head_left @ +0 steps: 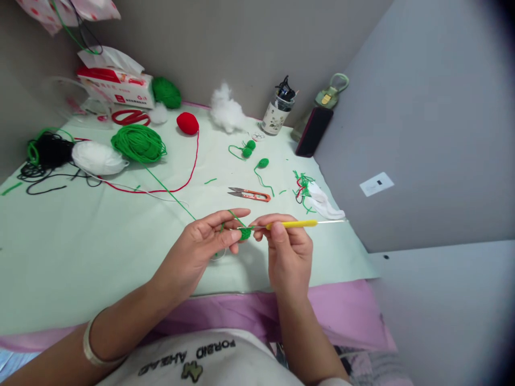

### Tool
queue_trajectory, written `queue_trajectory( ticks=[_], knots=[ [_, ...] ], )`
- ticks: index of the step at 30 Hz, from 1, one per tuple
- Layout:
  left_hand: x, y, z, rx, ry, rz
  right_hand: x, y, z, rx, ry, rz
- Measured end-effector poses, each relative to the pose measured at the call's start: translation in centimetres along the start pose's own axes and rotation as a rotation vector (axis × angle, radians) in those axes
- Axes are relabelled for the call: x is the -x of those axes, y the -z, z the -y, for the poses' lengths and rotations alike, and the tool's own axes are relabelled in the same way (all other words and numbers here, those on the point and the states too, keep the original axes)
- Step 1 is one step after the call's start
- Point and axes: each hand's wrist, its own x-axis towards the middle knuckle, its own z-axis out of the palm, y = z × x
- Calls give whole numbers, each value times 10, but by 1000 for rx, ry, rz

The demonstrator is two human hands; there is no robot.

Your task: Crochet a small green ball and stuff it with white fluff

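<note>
Between thumb and fingers, my left hand pinches a small green crochet piece. Green yarn runs over my raised left index finger and back to a green yarn ball. My right hand grips a crochet hook by its yellow handle, and the thin metal tip meets the green piece. A pale thread loop hangs below my left fingers. Beyond the hands lie orange thread snips, a small green crocheted ball with a yarn tail, and a joined green pair.
At the back stand a tissue box, a pen jar, and a green bottle with a phone leaning on it. White yarn, black yarn, red yarn, white stuffing and red scissors lie on the table.
</note>
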Motion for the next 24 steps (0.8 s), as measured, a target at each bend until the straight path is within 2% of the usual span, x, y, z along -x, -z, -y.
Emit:
queue_trajectory(
  ticks=[4,9,11,17,19,21,24],
  knots=[
    [2,2,-3,-45,1,-18,-2,0,4,-3,6,3],
    [4,4,-2,-101,-41,-47,3,-2,12,195,125,4],
    [4,3,-1,-131,-76,-75,7,-2,14,309,217,26],
    [6,-5,0,-117,-151,-120,12,-2,1,576,636,94],
    [6,-6,-1,-24,-82,-82,13,-2,-4,717,704,76],
    [5,-5,-2,111,51,-10,12,-1,-6,759,717,68],
    [2,0,-5,251,152,26,8,-2,-2,514,557,28]
  ],
)
